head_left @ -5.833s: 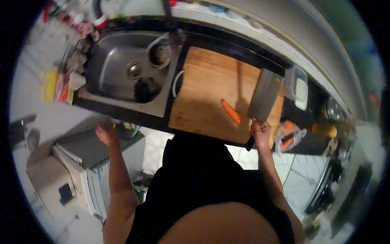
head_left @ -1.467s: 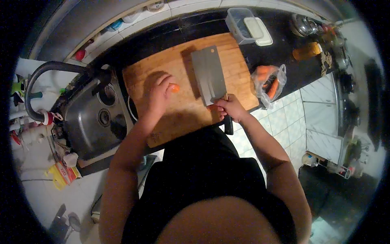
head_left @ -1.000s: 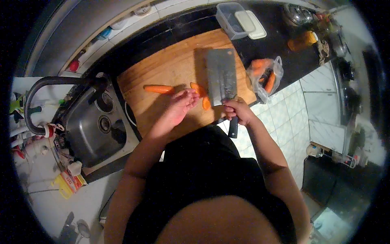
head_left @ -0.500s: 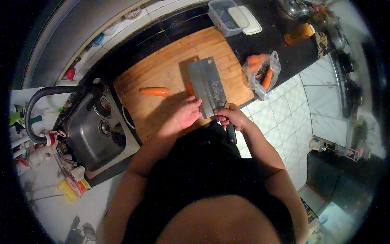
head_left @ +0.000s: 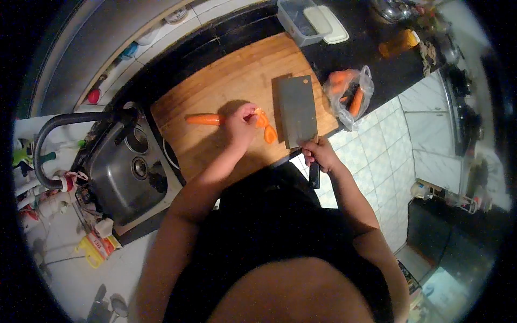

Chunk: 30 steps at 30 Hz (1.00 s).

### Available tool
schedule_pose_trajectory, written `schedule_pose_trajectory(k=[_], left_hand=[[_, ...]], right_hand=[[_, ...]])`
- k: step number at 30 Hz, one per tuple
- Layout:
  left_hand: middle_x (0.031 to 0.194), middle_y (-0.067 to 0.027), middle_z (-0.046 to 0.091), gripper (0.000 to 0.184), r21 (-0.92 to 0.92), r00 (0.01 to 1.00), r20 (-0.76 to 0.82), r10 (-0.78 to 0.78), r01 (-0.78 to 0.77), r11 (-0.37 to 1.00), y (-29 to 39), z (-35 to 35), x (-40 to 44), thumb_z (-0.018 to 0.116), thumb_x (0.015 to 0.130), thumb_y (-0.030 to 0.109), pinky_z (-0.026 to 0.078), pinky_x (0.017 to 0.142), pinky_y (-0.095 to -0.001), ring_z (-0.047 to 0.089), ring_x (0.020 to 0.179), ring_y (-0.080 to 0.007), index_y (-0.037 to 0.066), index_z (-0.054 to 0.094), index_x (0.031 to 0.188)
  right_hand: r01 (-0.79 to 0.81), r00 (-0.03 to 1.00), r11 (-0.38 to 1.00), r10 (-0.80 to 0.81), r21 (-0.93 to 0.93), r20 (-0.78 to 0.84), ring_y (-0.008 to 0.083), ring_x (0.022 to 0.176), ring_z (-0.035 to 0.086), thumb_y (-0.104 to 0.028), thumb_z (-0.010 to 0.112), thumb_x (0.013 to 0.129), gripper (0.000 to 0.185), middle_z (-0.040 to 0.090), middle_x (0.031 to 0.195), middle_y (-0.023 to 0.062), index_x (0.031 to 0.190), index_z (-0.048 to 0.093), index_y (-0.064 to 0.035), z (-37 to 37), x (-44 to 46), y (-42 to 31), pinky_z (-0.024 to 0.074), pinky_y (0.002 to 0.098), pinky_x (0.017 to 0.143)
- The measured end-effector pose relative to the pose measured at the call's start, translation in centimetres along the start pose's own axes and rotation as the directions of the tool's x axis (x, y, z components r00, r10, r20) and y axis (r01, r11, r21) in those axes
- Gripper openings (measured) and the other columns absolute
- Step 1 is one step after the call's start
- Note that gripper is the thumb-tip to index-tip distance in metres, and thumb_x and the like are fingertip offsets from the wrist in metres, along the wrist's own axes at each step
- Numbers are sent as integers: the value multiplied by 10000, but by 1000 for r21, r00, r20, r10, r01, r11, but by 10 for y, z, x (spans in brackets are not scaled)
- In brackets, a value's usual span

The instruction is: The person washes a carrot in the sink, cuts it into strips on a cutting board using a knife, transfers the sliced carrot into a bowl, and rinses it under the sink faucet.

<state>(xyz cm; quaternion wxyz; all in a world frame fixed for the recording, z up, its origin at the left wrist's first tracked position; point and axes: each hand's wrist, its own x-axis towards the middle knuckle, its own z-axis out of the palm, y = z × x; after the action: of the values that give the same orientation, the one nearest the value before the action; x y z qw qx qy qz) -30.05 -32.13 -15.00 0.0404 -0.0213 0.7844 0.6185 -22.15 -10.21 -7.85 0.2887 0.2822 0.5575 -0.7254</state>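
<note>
My right hand (head_left: 320, 154) grips the black handle of a broad cleaver (head_left: 299, 110), whose blade is over the right part of the wooden cutting board (head_left: 215, 89). My left hand (head_left: 242, 125) is over the middle of the board, its fingers closed around a cut piece of carrot (head_left: 261, 117). Another slice (head_left: 270, 134) lies between that hand and the blade. Left of my left hand is the longer carrot (head_left: 202, 119), its right end next to the hand.
Right of the board lies a clear plastic bag (head_left: 350, 116) holding carrots. Behind it are a clear container (head_left: 299, 27), a white lid (head_left: 335, 27) and an amber bottle (head_left: 398, 44). A sink (head_left: 129, 188) with a black faucet (head_left: 51, 116) is at the left.
Compared with half a second ago, the cleaver has moved right, away from my left hand. My left hand has moved up and left onto the carrot pieces, and slices once behind the blade now show.
</note>
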Motion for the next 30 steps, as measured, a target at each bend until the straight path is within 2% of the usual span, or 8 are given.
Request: schedule_pose_trajectory(k=[2,5,8,14,18,21,25,30], left_hand=[[965,-106,598,291,141,1000,15,0,-3,990,9,-5,0,608,705,-2,470,700,-310,590,802,-235,61,583,988],[968,-106,570,281,683,849,54,526,-416,601,53,-19,-5,638,688,106,455,717,-376,559,817,-285,71,589,962],[928,-109,544,305,631,840,485,243,-529,568,63,-15,-26,652,668,236,431,712,-417,526,828,-295,62,590,911],[854,-156,547,294,772,939,326,108,-330,544,60,18,-44,645,662,273,416,702,-440,524,781,-335,16,565,780],[720,-96,577,236,908,924,346,163,-374,188,34,30,-43,569,737,253,447,566,-377,565,671,-272,38,608,826],[688,-120,583,173,881,921,253,297,-346,323,20,39,-54,536,743,186,445,545,-395,568,628,-278,34,614,773],[668,-135,580,119,824,969,44,243,-173,539,-9,45,-41,534,714,126,444,548,-399,570,632,-275,31,605,726],[684,-148,578,158,876,926,253,281,-343,340,40,34,-44,472,761,109,440,570,-421,561,641,-304,23,590,699]], right_hand=[[22,999,999,-23,-41,-29,94,383,393,-80,545,776,163,428,520,12,640,460,-51,3,-4,-2,392,250,376],[51,997,998,-53,-43,-51,108,386,416,-59,545,770,113,453,534,28,683,478,-35,-6,-6,-2,407,253,364],[104,990,994,-106,-30,-90,112,382,422,-67,546,774,134,455,528,29,667,474,-33,-13,-11,-2,398,251,364],[154,985,987,-157,-53,-76,115,386,442,-107,564,783,183,464,520,33,641,467,-45,-15,-9,6,390,246,362],[130,989,989,-134,-65,-68,111,382,428,-109,572,783,191,457,514,30,635,470,-45,-5,-11,2,385,243,361],[123,987,988,-132,-97,-92,106,372,410,-99,562,780,213,438,495,21,598,465,-46,-2,-12,2,375,240,364],[124,987,989,-132,-85,-94,106,376,416,-105,563,784,221,431,489,12,593,467,-49,-2,-11,3,378,240,368],[146,985,980,-157,-133,-75,104,369,413,-114,565,784,237,431,476,12,577,466,-53,0,-10,1,373,239,367]])
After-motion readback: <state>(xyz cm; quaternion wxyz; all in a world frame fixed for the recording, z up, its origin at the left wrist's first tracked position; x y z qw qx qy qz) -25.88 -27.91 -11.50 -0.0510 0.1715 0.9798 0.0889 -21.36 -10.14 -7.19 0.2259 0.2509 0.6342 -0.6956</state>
